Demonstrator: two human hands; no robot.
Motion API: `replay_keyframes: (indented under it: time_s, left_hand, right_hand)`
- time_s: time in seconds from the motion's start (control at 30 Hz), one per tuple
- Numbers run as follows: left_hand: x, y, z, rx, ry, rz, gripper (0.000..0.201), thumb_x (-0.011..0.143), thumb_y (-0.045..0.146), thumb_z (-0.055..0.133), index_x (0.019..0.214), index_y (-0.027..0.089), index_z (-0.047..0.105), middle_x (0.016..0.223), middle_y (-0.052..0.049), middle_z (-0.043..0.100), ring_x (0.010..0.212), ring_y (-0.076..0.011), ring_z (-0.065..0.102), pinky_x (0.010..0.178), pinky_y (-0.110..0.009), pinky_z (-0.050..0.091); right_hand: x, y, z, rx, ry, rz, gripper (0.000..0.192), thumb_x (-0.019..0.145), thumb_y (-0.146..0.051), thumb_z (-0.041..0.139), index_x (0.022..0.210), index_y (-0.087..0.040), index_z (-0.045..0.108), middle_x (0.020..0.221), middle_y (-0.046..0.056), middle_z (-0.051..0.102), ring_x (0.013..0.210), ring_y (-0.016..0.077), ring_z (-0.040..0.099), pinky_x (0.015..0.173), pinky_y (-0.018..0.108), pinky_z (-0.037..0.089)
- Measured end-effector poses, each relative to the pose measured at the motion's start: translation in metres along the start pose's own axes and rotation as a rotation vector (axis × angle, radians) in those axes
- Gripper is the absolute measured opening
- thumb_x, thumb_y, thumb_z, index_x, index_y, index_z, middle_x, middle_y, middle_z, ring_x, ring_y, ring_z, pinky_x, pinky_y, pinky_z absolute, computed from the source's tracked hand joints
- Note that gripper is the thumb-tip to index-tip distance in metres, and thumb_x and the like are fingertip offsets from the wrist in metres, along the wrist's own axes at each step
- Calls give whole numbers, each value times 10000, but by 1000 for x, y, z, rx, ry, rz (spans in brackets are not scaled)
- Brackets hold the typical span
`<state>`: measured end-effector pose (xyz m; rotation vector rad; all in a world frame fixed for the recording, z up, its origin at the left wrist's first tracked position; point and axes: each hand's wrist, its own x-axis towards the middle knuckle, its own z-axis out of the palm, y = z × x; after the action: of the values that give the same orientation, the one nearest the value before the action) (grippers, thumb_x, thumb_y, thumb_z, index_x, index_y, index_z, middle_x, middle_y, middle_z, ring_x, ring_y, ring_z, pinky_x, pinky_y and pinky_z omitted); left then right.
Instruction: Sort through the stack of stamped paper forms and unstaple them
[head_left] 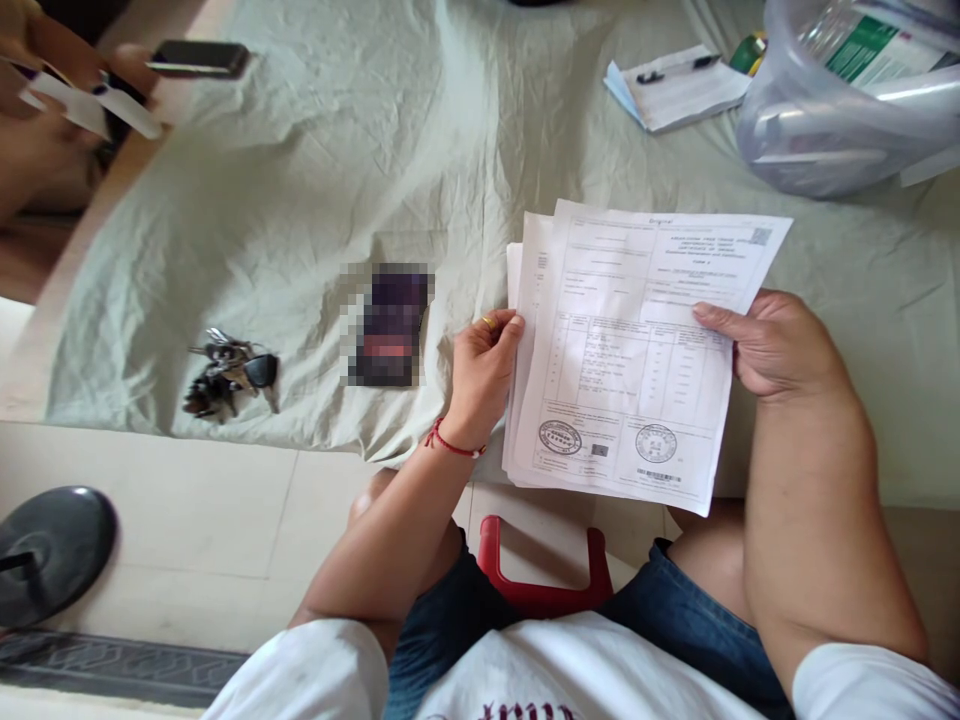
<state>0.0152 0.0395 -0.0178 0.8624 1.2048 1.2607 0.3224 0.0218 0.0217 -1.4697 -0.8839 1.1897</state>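
Observation:
A stack of printed papers [615, 370] is held up between my two hands, over the near edge of the cloth-covered table. Its top sheet carries a table of text, two round stamps and a barcode. My left hand [484, 365], with a ring and a red bracelet, pinches the left edge of the sheets. My right hand [776, 340] grips the right edge, thumb on top of the front page and fingers behind, mostly hidden. The sheets are slightly fanned out on the left side. Left of my left hand lies a blurred-out dark phone-like item [394, 325].
Keys [229, 375] lie near the table's left front. A dark phone [199, 58] lies at the back left, beside another person's hands [67, 90]. A pen [679, 68] rests on a notepad [697, 100], beside a translucent plastic basket [817, 150]. A red stool [547, 590] stands below.

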Motion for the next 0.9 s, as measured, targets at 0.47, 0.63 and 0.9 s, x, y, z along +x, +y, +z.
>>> replay_keyframes:
  time_s: [0.47, 0.63, 0.9]
  left_hand:
    - [3, -8, 3, -43, -9, 6, 380, 790, 335, 1006, 811, 226, 643, 818, 24, 606, 760, -131, 545, 716, -259, 487]
    - [1, -6, 5, -70, 4, 6, 414, 847, 383, 958, 824, 239, 570, 821, 32, 544, 761, -131, 507, 717, -248, 481]
    - [-1, -2, 6, 6, -49, -30, 352, 832, 229, 887, 877, 247, 538, 828, 46, 570, 736, -111, 562, 707, -247, 494]
  right_hand:
    - [9, 5, -17, -93, 136, -80, 429, 581, -319, 1082, 979, -251, 936, 1091, 61, 926, 1054, 366, 882, 1172, 661, 658]
    - [14, 3, -25, -120, 187, -132, 388, 645, -279, 1018, 1021, -239, 929, 1035, 58, 919, 1061, 369, 875, 1166, 671, 649]
    - [6, 4, -10, -70, 107, -109, 515, 650, -426, 1102, 1095, -248, 915, 1083, 58, 921, 1076, 348, 879, 1146, 601, 684]
